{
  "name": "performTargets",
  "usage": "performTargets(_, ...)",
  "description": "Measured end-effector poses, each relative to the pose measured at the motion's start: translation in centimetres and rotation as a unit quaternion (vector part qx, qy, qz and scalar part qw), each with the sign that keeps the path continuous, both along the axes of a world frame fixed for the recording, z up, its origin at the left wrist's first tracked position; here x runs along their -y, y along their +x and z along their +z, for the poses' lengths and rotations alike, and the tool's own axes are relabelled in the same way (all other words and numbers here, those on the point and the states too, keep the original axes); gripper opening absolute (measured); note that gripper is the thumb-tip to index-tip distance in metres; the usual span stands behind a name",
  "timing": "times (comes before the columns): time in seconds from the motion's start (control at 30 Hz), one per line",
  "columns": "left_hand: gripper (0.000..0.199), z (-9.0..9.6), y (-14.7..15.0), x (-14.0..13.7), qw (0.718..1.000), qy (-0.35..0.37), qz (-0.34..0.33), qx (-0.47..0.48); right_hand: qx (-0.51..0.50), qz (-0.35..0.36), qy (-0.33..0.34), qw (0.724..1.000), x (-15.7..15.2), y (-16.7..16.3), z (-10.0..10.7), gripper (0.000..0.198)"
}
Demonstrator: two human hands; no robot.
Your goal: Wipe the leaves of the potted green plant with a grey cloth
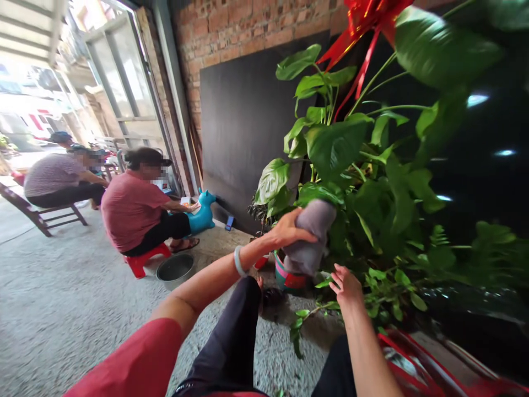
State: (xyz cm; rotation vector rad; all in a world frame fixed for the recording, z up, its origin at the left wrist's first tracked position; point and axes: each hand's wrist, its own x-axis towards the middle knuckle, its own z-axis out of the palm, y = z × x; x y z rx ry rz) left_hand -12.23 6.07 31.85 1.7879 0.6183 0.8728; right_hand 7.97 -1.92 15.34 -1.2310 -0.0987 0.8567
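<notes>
A bunched grey cloth (316, 234) is in my left hand (291, 229), whose thumb lies across its side. The cloth hangs in front of a large leafy potted plant (336, 151), covering part of the plant's striped pot (283, 273). Lower and to the right, my right hand (347, 284) is held up with its fingers apart and nothing in it. Close beside that hand are low green leaves (378, 275). A big green leaf (322, 193) sits just above the cloth; whether they touch, I cannot tell.
A red ribbon bow (376, 22) tops the plant. To the left, a person in a pink shirt (132, 207) sits on a red stool (144, 262) near a grey basin (176, 269) and a blue animal figure (202, 212). Another person (58, 173) sits farther back. A phone (230, 223) stands by the dark panel (248, 127).
</notes>
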Motion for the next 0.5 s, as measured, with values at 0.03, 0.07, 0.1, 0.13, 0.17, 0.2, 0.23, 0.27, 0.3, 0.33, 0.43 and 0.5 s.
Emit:
performTargets(0.03,0.049,-0.4,0.4,-0.1,0.998,-0.010,-0.018,-0.064,0.003,0.021,0.020,1.000,0.2,-0.1,-0.1,0.044)
performTargets(0.07,0.045,-0.4,0.4,0.1,0.994,-0.019,-0.039,-0.104,0.006,0.042,0.040,0.998,0.4,-0.2,-0.1,0.045)
performTargets(0.1,0.044,0.1,0.2,0.3,0.991,-0.023,-0.066,-0.115,0.008,0.057,0.057,0.997,0.5,-0.4,-0.1,0.046)
performTargets(0.13,0.045,1.1,-0.2,0.6,0.991,-0.019,-0.095,-0.097,0.008,0.065,0.069,0.995,0.5,-0.6,0.0,0.045)
performTargets(0.17,0.048,2.4,-0.6,0.8,0.991,-0.007,-0.123,-0.061,0.007,0.065,0.076,0.995,0.5,-0.8,0.1,0.043)
performTargets(0.2,0.052,3.8,-0.8,0.9,0.990,0.013,-0.140,-0.018,0.003,0.062,0.080,0.995,0.5,-1.0,0.2,0.041)
performTargets(0.23,0.054,5.2,-0.8,0.9,0.989,0.042,-0.142,0.029,0.000,0.059,0.085,0.995,0.4,-1.2,0.4,0.040)
performTargets(0.27,0.057,6.3,-0.4,0.8,0.986,0.073,-0.128,0.073,-0.004,0.057,0.093,0.994,0.3,-1.4,0.6,0.040)
performTargets(0.3,0.058,6.9,0.3,0.4,0.984,0.101,-0.098,0.111,-0.007,0.058,0.103,0.993,0.3,-1.5,0.7,0.039)
performTargets(0.33,0.058,6.9,1.3,0.0,0.981,0.123,-0.055,0.138,-0.010,0.059,0.113,0.992,0.3,-1.6,0.8,0.040)
performTargets(0.43,0.053,4.0,3.9,-1.0,0.991,0.117,0.040,0.052,-0.013,0.055,0.131,0.990,0.8,-1.5,1.1,0.042)
performTargets(0.5,0.045,1.7,4.2,-0.8,0.988,0.069,-0.007,-0.136,-0.005,0.051,0.136,0.989,1.4,-1.2,1.1,0.042)
